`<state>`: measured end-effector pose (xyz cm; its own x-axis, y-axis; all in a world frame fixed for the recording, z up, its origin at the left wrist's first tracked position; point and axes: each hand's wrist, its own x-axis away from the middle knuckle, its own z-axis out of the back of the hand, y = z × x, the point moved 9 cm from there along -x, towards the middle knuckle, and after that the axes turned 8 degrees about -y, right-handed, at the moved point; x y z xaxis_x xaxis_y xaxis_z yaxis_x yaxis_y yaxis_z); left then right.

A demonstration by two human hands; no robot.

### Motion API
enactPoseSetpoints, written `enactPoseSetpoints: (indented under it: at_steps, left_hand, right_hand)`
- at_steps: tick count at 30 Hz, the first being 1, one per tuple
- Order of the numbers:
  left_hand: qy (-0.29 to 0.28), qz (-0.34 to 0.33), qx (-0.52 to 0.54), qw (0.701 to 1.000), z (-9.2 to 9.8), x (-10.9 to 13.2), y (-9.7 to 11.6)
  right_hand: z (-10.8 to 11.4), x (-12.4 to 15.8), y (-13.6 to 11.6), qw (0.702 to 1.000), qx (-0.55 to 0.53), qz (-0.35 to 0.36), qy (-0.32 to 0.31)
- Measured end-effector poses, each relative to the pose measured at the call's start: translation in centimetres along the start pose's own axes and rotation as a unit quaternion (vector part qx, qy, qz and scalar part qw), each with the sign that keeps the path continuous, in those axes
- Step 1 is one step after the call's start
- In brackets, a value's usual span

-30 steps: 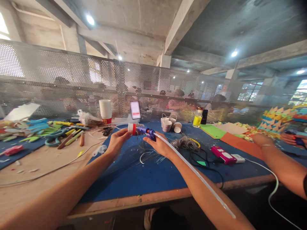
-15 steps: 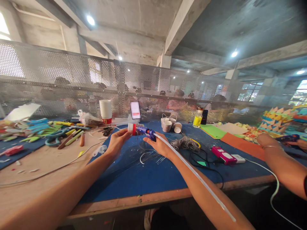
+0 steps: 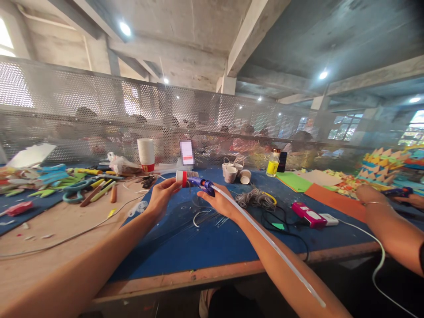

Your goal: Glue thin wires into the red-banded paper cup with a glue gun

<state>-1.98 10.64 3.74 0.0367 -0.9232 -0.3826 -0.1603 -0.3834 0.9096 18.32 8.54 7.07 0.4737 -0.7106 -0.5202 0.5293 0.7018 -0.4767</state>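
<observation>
My left hand (image 3: 164,194) grips a small paper cup (image 3: 182,177), white with a red band, tipped on its side above the blue mat (image 3: 185,247). Grey cord appears wrapped around part of the cup. In my right hand (image 3: 218,198) is a blue glue gun (image 3: 203,183), its nozzle pointing at the cup's corded side. A long clear glue stick (image 3: 268,240) runs out of the gun's back over my right forearm. Whether the nozzle touches the cup, I cannot tell. Several cord-covered little cups (image 3: 231,174) stand or lie beyond my hands.
A tangle of grey cord (image 3: 253,196) lies right of my hands, by a magenta box (image 3: 308,215) with a white plug. Stacked paper cups (image 3: 146,154), a phone (image 3: 187,153) and a yellow-labelled bottle (image 3: 273,163) stand behind. Scissors (image 3: 77,189) lie left. Another person's arm (image 3: 387,221) reaches in at right.
The cup has turned slightly in my left hand, showing more of its red band. The glue gun has shifted very little.
</observation>
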Motion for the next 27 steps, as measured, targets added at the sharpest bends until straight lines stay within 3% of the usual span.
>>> enactPoseSetpoints:
  at_steps: [27]
  left_hand:
    - [0.018, 0.006, 0.020, 1.000, 0.53, -0.20, -0.38]
  right_hand:
    - [-0.29, 0.01, -0.45, 1.000, 0.013, 0.016, -0.019]
